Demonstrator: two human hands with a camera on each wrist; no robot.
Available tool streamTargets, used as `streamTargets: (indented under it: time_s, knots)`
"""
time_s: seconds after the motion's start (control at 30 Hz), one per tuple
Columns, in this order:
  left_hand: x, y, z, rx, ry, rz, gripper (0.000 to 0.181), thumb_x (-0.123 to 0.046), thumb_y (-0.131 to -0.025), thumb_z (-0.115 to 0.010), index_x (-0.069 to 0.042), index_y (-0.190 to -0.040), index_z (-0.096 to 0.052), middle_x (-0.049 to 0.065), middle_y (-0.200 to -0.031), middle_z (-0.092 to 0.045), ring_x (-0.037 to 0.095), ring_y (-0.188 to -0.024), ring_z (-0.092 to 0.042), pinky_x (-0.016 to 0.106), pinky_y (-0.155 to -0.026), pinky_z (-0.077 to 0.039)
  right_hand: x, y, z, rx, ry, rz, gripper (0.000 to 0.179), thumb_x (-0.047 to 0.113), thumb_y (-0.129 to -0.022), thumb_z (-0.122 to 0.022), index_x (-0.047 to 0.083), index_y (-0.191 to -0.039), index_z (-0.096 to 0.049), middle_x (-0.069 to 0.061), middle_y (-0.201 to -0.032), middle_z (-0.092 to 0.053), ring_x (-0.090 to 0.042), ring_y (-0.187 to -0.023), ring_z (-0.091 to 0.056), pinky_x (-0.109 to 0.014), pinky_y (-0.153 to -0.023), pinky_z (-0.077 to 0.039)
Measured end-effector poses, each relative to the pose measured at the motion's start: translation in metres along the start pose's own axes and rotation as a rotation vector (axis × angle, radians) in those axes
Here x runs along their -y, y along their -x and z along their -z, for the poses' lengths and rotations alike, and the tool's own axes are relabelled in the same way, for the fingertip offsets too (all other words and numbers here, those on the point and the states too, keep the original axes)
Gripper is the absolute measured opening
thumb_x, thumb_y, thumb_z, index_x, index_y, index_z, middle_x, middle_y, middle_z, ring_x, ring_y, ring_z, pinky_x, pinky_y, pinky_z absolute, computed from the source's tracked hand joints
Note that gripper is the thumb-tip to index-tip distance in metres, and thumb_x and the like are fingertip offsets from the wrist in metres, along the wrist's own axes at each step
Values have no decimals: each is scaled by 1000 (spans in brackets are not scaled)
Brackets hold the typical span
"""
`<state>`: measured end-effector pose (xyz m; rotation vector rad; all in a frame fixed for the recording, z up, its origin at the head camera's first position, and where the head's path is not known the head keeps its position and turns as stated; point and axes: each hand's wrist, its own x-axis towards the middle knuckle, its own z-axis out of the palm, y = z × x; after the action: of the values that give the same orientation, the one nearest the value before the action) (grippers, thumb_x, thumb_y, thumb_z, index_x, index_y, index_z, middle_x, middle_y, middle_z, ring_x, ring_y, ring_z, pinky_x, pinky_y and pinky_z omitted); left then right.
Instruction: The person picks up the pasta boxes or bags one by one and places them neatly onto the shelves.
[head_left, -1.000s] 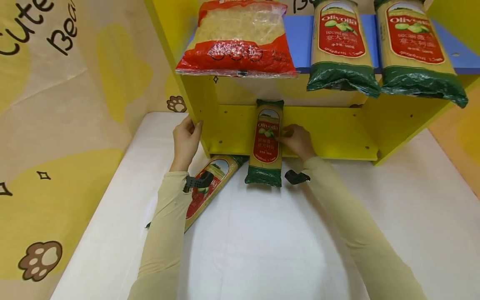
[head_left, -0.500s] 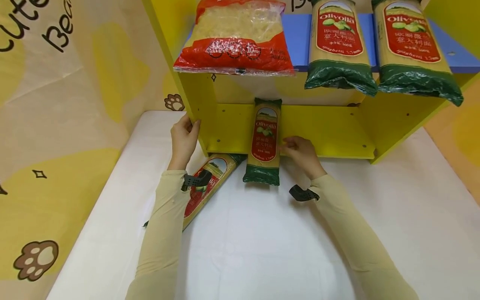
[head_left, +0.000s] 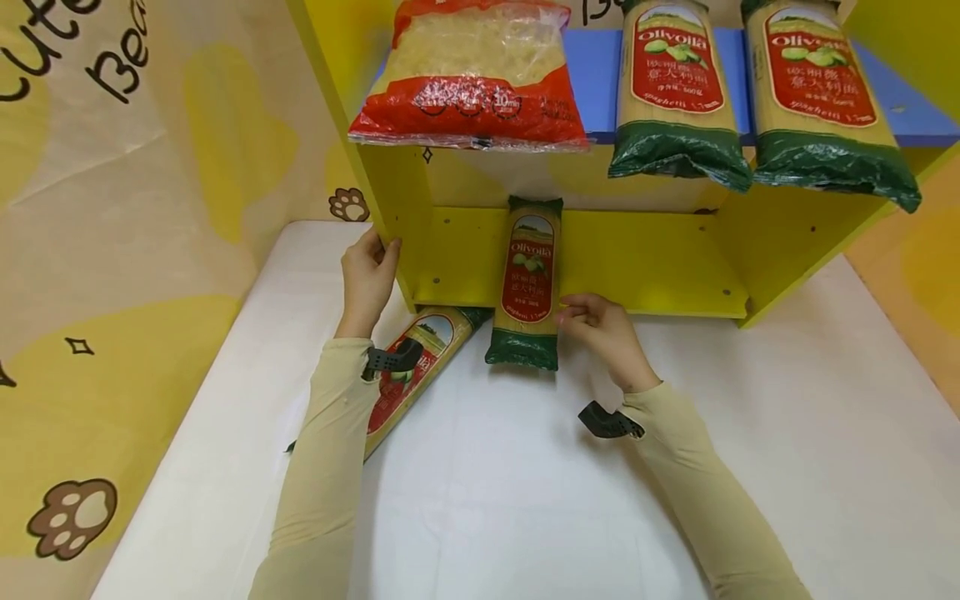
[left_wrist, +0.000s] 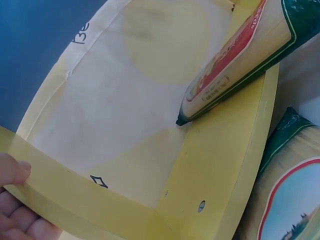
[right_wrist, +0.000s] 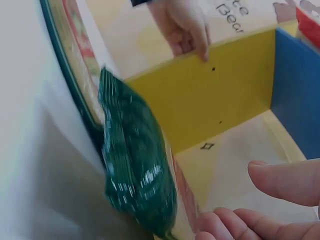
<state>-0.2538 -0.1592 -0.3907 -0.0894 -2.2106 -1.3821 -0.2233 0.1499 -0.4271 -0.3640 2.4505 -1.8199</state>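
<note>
A spaghetti pack (head_left: 530, 275) with green ends and a red label lies on the yellow bottom board of the shelf unit (head_left: 637, 262), its near end jutting past the front edge. My right hand (head_left: 606, 333) is at the pack's right side near that end; in the right wrist view thumb and fingers stand apart with nothing between them, close to the pack's green end (right_wrist: 135, 155). With my left hand (head_left: 367, 279) I grip the front edge of the unit's left side panel (left_wrist: 75, 200), thumb inside. Beneath my left forearm a second spaghetti pack (head_left: 412, 375) lies slanted on the white table, partly hidden.
On the blue upper shelf (head_left: 592, 79) lie a red-and-clear pasta bag (head_left: 480, 75) and two more spaghetti packs, one in the middle (head_left: 678, 92) and one at the right (head_left: 825, 100). Their ends overhang the front. A patterned wall (head_left: 150, 250) rises at the left.
My right hand has let go of the spaghetti pack's upper side and slid toward me along its right edge. The pack and my left hand stay in place.
</note>
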Motion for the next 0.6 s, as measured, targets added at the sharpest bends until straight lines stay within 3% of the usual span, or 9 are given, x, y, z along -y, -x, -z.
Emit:
streamTargets:
  time_s: [0.27, 0.6]
  knots:
    - [0, 0, 0, 1, -4, 9, 26, -6, -95, -54, 6, -117, -61, 21, -109, -66, 30, -93, -66, 35, -81, -52, 2, 20, -19, 30, -13, 28, 33, 6, -89, -63, -10, -117, -57, -19, -101, -61, -19, -88, -58, -19, -76, -46]
    - [2, 0, 0, 9, -3, -1, 26, -7, -95, -54, 5, -117, -62, 21, -109, -66, 28, -94, -66, 35, -81, -52, 6, 39, -46, 81, -60, 62, 26, -1, -87, -63, -9, -111, -60, -16, -94, -65, -22, -85, -60, -19, -72, -48]
